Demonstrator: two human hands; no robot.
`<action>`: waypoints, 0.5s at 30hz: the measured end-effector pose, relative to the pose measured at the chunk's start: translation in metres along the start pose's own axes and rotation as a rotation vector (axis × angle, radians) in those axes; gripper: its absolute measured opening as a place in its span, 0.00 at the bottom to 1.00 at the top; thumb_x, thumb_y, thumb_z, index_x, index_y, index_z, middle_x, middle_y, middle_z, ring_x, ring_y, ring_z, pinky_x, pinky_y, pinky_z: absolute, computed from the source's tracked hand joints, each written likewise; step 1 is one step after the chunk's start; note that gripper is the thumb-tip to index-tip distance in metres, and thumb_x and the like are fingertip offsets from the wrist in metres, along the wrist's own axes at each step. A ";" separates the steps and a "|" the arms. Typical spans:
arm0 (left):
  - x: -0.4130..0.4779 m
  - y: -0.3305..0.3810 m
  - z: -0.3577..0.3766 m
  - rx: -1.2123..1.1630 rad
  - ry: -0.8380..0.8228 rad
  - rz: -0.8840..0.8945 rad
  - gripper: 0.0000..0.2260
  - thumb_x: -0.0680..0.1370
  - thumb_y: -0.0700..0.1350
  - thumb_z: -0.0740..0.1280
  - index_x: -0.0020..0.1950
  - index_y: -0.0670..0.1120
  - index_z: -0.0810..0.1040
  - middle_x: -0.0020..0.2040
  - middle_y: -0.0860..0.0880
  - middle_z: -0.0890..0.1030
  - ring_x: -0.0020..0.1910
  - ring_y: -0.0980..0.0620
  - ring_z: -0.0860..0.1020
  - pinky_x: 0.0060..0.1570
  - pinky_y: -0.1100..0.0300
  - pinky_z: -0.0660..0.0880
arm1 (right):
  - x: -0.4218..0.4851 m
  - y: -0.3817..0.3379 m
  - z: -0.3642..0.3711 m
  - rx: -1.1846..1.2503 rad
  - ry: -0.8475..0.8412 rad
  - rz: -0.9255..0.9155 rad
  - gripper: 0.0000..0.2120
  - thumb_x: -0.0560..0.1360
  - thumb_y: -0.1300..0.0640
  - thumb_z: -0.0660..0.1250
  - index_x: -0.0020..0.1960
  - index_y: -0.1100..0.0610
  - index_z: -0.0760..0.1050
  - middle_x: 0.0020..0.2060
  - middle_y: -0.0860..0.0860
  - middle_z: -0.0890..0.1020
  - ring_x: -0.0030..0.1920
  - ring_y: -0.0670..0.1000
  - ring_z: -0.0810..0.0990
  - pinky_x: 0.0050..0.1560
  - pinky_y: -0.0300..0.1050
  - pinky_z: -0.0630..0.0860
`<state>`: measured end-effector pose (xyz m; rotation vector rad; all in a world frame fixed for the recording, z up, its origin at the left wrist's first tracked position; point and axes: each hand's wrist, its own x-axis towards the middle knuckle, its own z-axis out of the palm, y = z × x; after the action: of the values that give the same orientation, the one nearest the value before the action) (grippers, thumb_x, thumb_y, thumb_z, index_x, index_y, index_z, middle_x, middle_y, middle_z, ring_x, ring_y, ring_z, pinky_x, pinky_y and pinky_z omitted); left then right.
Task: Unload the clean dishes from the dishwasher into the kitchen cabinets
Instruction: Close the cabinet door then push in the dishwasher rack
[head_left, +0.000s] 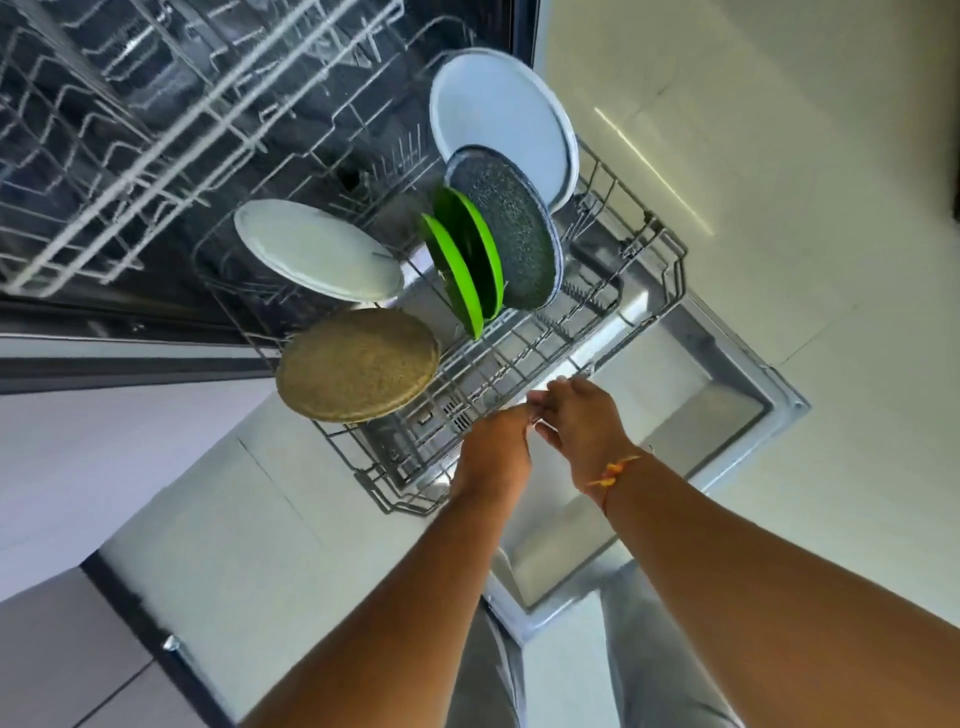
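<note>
Left hand, right hand: fingers curled on lower rack front rail. Hard jerk risked standing plates knocking together; tan plate at rack's edge could tip out.

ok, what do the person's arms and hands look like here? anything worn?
Both forearms are bare, no sleeves in view. The left hand and right hand are ungloved. The right wrist carries a thin orange-red thread band with a knot and loose ends. Nothing shows on the left wrist. Rings: too blurred to tell.
</note>
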<state>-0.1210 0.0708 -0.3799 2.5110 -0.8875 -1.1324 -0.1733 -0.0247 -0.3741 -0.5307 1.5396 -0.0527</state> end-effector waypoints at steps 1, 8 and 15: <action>-0.004 0.001 0.005 0.002 -0.015 0.012 0.13 0.83 0.40 0.59 0.62 0.52 0.78 0.53 0.47 0.84 0.54 0.48 0.82 0.53 0.55 0.79 | 0.000 0.004 -0.006 0.012 0.020 0.005 0.08 0.82 0.62 0.60 0.46 0.56 0.74 0.42 0.57 0.83 0.36 0.50 0.81 0.31 0.38 0.79; -0.036 0.013 0.025 -0.008 -0.125 0.038 0.15 0.83 0.41 0.58 0.65 0.55 0.76 0.56 0.48 0.83 0.56 0.47 0.81 0.56 0.53 0.79 | 0.001 0.028 -0.036 -0.047 0.190 0.001 0.09 0.81 0.59 0.61 0.44 0.58 0.77 0.34 0.56 0.84 0.38 0.56 0.84 0.41 0.50 0.82; -0.058 0.007 0.030 -0.059 -0.102 0.062 0.17 0.83 0.42 0.61 0.71 0.47 0.71 0.64 0.45 0.79 0.65 0.50 0.76 0.62 0.57 0.75 | -0.011 0.026 -0.053 -0.139 0.151 -0.023 0.08 0.81 0.57 0.63 0.44 0.58 0.74 0.38 0.57 0.82 0.37 0.55 0.81 0.40 0.50 0.82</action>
<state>-0.1763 0.1017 -0.3627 2.3802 -0.9375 -1.2574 -0.2326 -0.0130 -0.3700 -0.6671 1.6929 -0.0041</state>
